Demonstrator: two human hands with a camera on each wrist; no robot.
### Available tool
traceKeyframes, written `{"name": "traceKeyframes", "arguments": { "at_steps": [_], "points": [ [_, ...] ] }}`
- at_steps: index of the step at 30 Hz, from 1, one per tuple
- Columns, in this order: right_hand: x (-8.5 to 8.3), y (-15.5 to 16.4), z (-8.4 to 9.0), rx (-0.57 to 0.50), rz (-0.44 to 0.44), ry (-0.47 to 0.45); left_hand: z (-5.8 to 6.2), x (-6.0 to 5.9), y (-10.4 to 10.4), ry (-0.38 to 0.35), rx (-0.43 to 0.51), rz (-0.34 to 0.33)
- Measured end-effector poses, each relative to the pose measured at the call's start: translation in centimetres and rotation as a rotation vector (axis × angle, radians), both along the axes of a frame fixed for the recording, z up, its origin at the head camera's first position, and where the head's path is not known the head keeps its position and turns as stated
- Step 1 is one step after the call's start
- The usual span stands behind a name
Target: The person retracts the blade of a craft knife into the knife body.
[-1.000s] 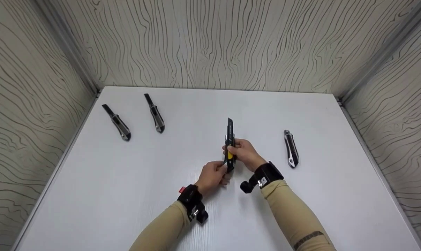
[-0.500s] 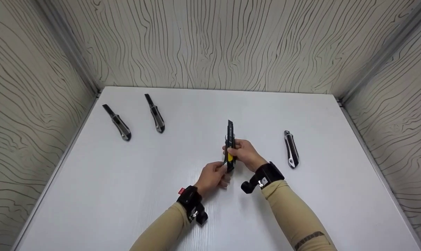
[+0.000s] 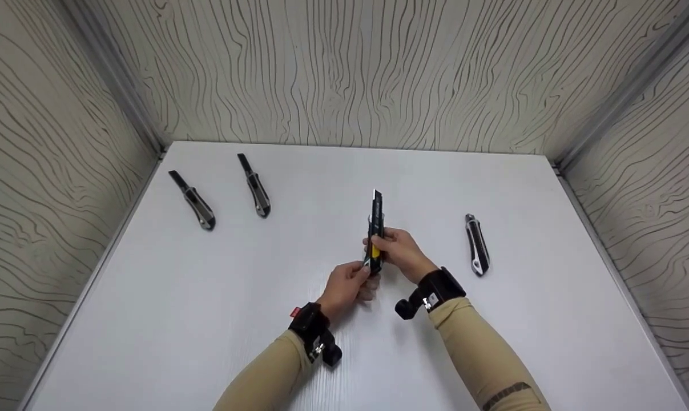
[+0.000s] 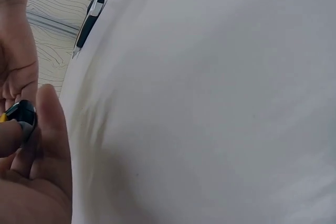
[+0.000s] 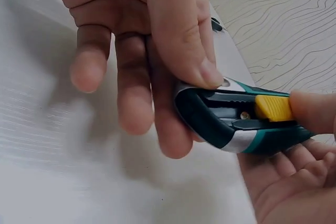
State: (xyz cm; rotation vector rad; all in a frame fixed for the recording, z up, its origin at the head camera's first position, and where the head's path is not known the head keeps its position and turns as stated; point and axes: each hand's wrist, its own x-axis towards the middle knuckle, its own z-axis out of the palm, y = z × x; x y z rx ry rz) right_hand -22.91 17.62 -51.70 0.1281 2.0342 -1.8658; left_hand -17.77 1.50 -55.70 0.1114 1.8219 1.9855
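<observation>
Both my hands hold one dark utility knife [image 3: 377,214] over the middle of the white table, its blade end pointing away from me. My right hand [image 3: 401,249] grips the body, with the thumb against the yellow slider [image 5: 274,108]. At the knife's rear end, my left hand [image 3: 344,288] pinches it between thumb and fingers. The right wrist view shows the rounded green-and-silver tail and the left thumb on its edge. In the left wrist view, fingers cover most of the knife. The underside of the body is hidden by the right fingers.
Two grey-and-black utility knives, one far left [image 3: 192,201] and another [image 3: 256,187] beside it, lie on the white table [image 3: 150,319]. A third utility knife [image 3: 477,245] lies right of my right hand. Wood-grain panels [image 3: 344,68] enclose the table's back and sides.
The held utility knife first dips slightly toward me, then rises a little away from me. My left thumb sits slightly farther up its rear end. The knives on the table stay put.
</observation>
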Motion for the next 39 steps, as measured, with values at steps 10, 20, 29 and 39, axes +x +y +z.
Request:
{"name": "traceKeyframes", "arguments": {
  "at_steps": [10,20,29,39],
  "points": [
    [0.23,-0.31,-0.36,-0.048,-0.070,-0.024,0.49,-0.18,0.55,-0.037,0.029,0.028],
    [0.35,-0.18,-0.20,-0.015,-0.051,-0.015,0.50,0.08,0.73,-0.061,0.032,0.055],
    [0.30,-0.02,-0.16,-0.017,-0.021,-0.011,0.44,0.00,0.90,-0.054,0.047,0.069],
    [0.25,0.03,-0.32,-0.018,-0.017,-0.023,0.10,-0.08,0.89,-0.041,0.009,0.070]
  ]
}}
